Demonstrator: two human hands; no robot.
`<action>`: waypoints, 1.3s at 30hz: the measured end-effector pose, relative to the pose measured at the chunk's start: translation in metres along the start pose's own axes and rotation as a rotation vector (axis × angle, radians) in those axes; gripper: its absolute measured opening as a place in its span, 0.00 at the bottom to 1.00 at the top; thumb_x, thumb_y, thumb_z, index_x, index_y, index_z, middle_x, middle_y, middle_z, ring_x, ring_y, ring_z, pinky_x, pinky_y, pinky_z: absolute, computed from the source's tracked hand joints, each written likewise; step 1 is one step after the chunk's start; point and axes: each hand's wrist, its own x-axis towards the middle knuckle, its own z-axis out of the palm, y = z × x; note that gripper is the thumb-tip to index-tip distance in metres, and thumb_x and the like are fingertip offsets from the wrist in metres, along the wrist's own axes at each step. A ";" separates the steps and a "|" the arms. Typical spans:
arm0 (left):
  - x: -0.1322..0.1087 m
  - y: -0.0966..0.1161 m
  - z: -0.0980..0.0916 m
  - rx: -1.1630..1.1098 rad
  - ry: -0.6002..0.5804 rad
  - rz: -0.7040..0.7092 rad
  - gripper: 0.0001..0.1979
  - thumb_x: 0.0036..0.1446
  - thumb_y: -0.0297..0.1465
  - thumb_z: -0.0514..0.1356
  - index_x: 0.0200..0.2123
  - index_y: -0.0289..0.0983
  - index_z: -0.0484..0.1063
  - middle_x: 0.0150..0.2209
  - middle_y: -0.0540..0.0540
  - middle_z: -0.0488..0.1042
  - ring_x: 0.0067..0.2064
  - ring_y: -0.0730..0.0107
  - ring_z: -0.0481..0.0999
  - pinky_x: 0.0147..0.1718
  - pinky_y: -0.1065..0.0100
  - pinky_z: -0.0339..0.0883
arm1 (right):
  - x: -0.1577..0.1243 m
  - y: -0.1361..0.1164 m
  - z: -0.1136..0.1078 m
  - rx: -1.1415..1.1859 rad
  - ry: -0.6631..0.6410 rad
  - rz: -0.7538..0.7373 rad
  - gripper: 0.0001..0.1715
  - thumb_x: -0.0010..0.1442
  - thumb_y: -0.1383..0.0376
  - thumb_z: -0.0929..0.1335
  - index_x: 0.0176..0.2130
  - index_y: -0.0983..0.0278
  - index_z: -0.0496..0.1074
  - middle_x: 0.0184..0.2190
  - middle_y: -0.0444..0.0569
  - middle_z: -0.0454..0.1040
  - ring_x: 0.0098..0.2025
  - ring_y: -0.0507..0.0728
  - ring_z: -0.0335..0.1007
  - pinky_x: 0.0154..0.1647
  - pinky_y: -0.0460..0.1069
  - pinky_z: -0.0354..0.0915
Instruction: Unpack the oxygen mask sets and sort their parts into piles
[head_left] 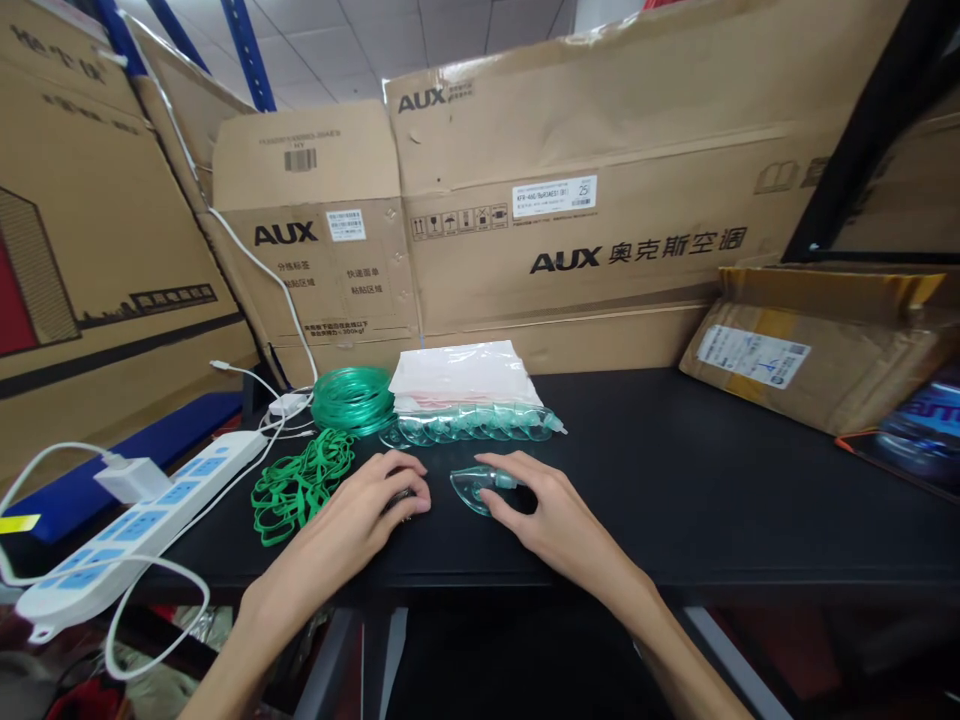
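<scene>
A clear green face mask [471,488] lies on the black tabletop. My right hand [529,495] grips it from the right, thumb and fingers closed around its connector end. My left hand [390,498] rests to the left of the mask, apart from it, fingers curled inward. Something small and dark shows under those fingers, too hidden to name. Behind my hands a row of similar green masks [472,424] lies side by side. A tangle of green elastic straps [300,480] is beside my left wrist, and a coil of green tubing [351,400] sits behind it.
White sheets in plastic [465,375] lie behind the mask row. At left are a white power strip [142,525] with cables and a blue box [142,450]. Large cardboard boxes [600,210] wall the back; a taped carton [810,340] and a bottle [922,420] stand at right.
</scene>
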 end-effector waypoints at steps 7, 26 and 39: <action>0.027 0.029 -0.005 -0.107 0.031 0.132 0.11 0.74 0.35 0.49 0.44 0.42 0.71 0.51 0.47 0.74 0.52 0.64 0.74 0.54 0.65 0.67 | -0.006 -0.002 -0.001 0.215 0.008 0.120 0.22 0.64 0.56 0.68 0.55 0.59 0.76 0.39 0.46 0.80 0.36 0.56 0.77 0.42 0.51 0.73; 0.061 0.040 -0.013 -0.329 0.087 0.168 0.12 0.66 0.38 0.62 0.52 0.47 0.74 0.50 0.51 0.79 0.53 0.62 0.78 0.54 0.65 0.69 | 0.018 -0.015 -0.020 0.294 0.105 0.129 0.25 0.58 0.46 0.72 0.46 0.60 0.78 0.34 0.50 0.83 0.37 0.62 0.81 0.37 0.52 0.75; 0.081 0.022 -0.004 -0.611 0.111 0.092 0.11 0.61 0.32 0.67 0.47 0.45 0.79 0.45 0.54 0.82 0.51 0.66 0.81 0.53 0.70 0.71 | 0.038 -0.015 -0.030 0.212 0.027 0.240 0.30 0.59 0.43 0.70 0.49 0.61 0.78 0.31 0.49 0.80 0.33 0.60 0.77 0.37 0.51 0.72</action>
